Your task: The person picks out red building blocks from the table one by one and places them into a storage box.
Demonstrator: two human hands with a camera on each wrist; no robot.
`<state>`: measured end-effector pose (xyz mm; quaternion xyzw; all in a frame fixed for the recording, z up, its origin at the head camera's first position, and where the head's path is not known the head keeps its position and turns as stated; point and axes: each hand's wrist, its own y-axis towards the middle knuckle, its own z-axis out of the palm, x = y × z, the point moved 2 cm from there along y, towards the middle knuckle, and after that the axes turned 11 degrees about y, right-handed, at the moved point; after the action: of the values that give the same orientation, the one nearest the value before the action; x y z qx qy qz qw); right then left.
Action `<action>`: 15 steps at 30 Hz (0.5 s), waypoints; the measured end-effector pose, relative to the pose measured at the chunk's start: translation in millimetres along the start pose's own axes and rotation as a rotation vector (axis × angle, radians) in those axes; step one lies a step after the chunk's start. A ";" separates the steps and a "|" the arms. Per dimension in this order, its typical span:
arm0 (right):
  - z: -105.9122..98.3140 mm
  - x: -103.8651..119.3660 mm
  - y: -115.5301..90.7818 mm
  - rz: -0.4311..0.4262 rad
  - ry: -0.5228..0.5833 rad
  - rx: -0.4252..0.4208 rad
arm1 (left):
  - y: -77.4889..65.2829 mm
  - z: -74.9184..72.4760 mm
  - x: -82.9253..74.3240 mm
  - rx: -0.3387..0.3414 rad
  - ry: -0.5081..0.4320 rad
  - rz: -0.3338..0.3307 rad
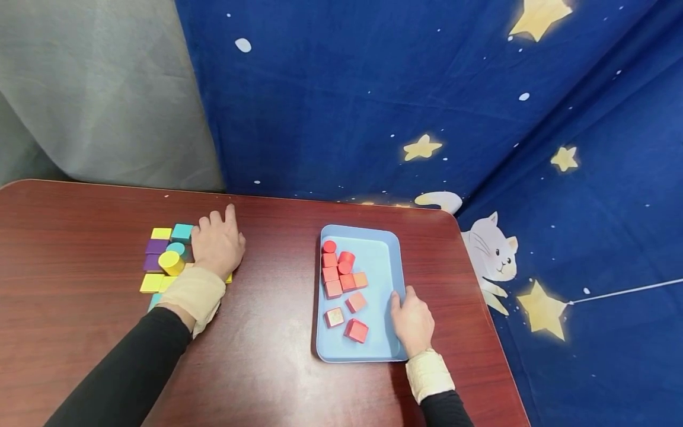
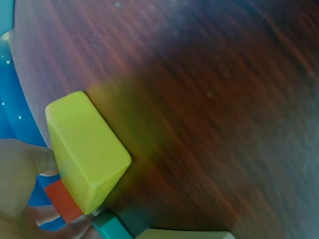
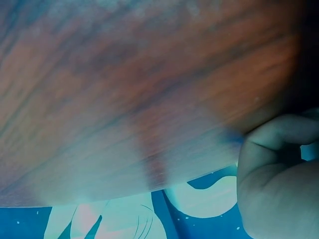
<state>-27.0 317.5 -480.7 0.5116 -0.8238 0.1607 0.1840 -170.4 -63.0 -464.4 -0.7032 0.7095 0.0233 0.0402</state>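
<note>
My left hand [image 1: 217, 244] reaches over a group of coloured blocks at the left, its index finger extended towards the table's back edge. In the left wrist view, its thumb and fingertips are close around a red block [image 2: 64, 200], beside a larger yellow block [image 2: 82, 144]. The palm hides part of the group from above. My right hand [image 1: 413, 323] grips the right rim of a light blue tray [image 1: 386, 302], thumb over the inner side. Red cubes [image 1: 356, 330] and red cylinders [image 1: 329, 247] lie in the tray, mostly along its left side.
Around the left hand are a yellow cylinder [image 1: 171, 263], purple blocks [image 1: 157, 246] and a teal block [image 1: 182, 232]. A blue star-patterned curtain [image 1: 331, 107] hangs behind the brown table [image 1: 267, 332] and along its right side.
</note>
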 end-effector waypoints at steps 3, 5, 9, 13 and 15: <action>0.1 -0.3 0.3 -0.004 -0.001 -0.010 | 1.9 1.5 0.9 -0.042 0.006 0.022; 0.0 -0.4 0.4 -0.007 0.003 -0.012 | 3.1 1.8 1.5 -0.060 0.010 0.036; -0.1 -0.2 0.6 -0.008 0.008 -0.010 | 4.7 1.3 1.4 -0.067 0.024 0.065; -0.4 0.0 0.1 -0.009 0.008 -0.007 | 3.9 -0.4 -0.2 -0.087 0.037 0.091; -0.2 -0.1 0.1 -0.008 0.008 -0.004 | 3.1 -1.7 -0.7 -0.099 0.043 0.101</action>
<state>-27.1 317.7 -480.6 0.5138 -0.8213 0.1606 0.1888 -173.5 -62.5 -462.7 -0.6678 0.7429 0.0452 -0.0110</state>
